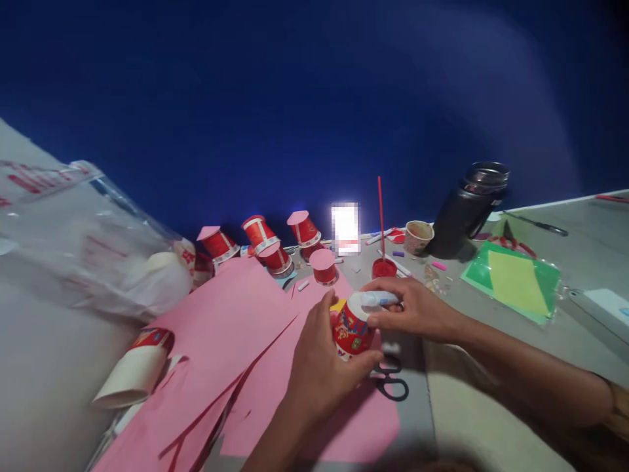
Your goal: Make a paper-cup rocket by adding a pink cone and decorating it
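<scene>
My left hand (319,354) is wrapped round a red printed paper cup (351,335), which is upside down with its white base tilted up. In my right hand (413,305) is a white glue tube (376,299), lying across the cup's base; its tip is hard to make out. Pink paper sheets (275,406) lie beneath both hands. Just right of the cup, the black handles of a pair of scissors (393,387) show on the paper's edge. A bit of yellow (339,305) peeks out behind the cup.
Several red cups with pink discs (322,259) stand behind. A red stick rises from a red pot (384,267). At the right are a leaning black flask (466,213), a paper cup (419,235) and green paper (511,278). A plastic bag (88,229) bulges at left.
</scene>
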{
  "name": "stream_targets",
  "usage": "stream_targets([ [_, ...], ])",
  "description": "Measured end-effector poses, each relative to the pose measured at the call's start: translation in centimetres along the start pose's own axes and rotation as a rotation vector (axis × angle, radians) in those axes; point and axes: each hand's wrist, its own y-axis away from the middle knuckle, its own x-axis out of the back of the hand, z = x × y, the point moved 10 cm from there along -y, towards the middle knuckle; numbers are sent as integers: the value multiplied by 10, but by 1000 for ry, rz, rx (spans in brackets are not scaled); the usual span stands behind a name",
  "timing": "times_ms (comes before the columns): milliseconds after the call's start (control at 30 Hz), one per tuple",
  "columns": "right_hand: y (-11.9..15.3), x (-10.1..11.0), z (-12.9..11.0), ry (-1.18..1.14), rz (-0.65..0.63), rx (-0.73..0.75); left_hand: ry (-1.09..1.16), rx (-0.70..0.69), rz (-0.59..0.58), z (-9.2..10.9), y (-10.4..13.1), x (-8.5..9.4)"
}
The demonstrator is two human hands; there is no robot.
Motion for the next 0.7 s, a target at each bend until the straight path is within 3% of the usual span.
stream_targets([
  [100, 3, -12, -5, 25, -48, 44, 86, 76, -87, -7, 6, -9],
  [233, 12, -2, -10, 105, 29, 126, 138, 49, -190, -6, 14, -18],
  [367, 18, -4, -17, 148, 20, 212, 184, 68, -236, -8, 17, -22],
  [533, 17, -9, -22, 158, 3, 319, 141, 58, -271, -14, 18, -23],
  [700, 14, 3, -18, 164, 21, 313, 52, -25, -236, -13, 16, -18],
])
